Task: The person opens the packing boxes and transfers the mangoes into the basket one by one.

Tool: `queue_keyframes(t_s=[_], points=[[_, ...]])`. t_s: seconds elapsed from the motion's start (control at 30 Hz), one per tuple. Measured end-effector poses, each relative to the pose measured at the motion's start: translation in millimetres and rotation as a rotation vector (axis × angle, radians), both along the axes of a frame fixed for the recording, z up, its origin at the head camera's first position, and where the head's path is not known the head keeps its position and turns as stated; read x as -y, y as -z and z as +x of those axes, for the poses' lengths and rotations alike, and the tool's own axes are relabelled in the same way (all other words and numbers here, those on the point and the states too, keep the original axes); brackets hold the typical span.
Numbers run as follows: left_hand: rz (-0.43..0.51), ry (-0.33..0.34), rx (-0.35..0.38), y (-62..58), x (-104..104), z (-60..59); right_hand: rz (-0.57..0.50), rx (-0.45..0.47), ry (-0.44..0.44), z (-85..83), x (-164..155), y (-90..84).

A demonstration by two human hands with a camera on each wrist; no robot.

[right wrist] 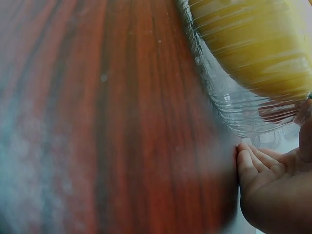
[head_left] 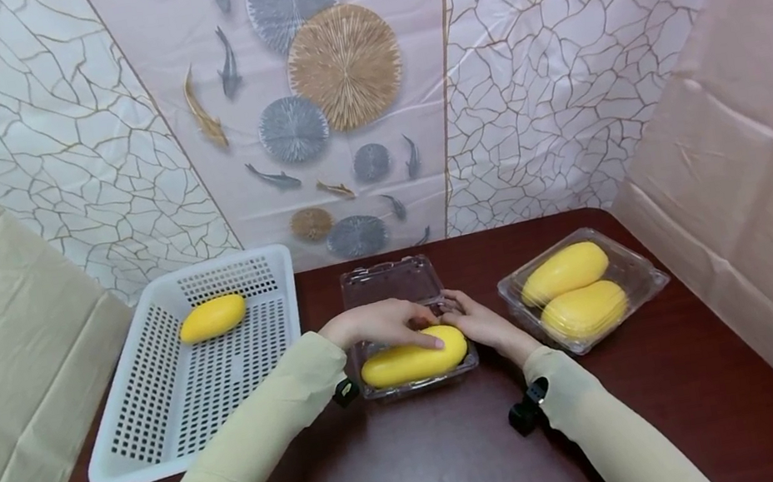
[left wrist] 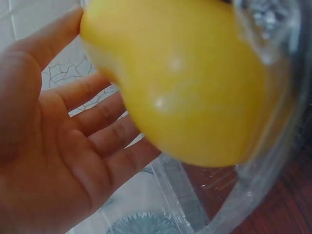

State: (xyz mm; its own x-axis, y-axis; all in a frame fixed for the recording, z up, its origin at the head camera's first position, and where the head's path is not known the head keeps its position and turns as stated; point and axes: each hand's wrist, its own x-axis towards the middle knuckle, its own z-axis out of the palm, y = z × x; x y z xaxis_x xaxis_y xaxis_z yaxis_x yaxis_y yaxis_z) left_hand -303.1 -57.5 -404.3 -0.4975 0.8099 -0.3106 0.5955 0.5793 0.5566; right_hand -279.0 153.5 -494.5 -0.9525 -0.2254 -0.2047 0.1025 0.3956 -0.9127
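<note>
Mango [head_left: 413, 361] lies alone in the open clamshell [head_left: 393, 282]; left hand [head_left: 380, 324] rests flat-fingered on it, right hand [head_left: 475, 320] curled at its 3 o'clock rim. Closed clamshell [head_left: 634, 269] holds two mangoes, basket [head_left: 161, 445] one.

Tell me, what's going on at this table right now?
A person is working at an open clear clamshell box on a dark wooden table. The left hand rests its fingers on a yellow mango lying in the box, while the right hand touches the box's edge. Another mango lies in a white basket; a second box holds two.

Yellow mango [head_left: 413, 361] lying flat in open clear clamshell [head_left: 394, 286].
</note>
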Motion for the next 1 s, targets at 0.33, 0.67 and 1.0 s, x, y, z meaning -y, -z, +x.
queue_keyframes(t_s=[0.33,0.67,1.0], points=[[-0.006,-0.011,0.010,1.9,4.1,2.9,-0.001,0.001,-0.010,-2.5,-0.1,0.2],[-0.075,0.031,0.032,3.2,7.4,7.0,-0.029,0.020,-0.011,-2.0,1.2,-2.3],[-0.090,0.042,0.097,3.1,7.3,10.3,0.011,0.004,-0.026,-2.0,0.8,0.4]])
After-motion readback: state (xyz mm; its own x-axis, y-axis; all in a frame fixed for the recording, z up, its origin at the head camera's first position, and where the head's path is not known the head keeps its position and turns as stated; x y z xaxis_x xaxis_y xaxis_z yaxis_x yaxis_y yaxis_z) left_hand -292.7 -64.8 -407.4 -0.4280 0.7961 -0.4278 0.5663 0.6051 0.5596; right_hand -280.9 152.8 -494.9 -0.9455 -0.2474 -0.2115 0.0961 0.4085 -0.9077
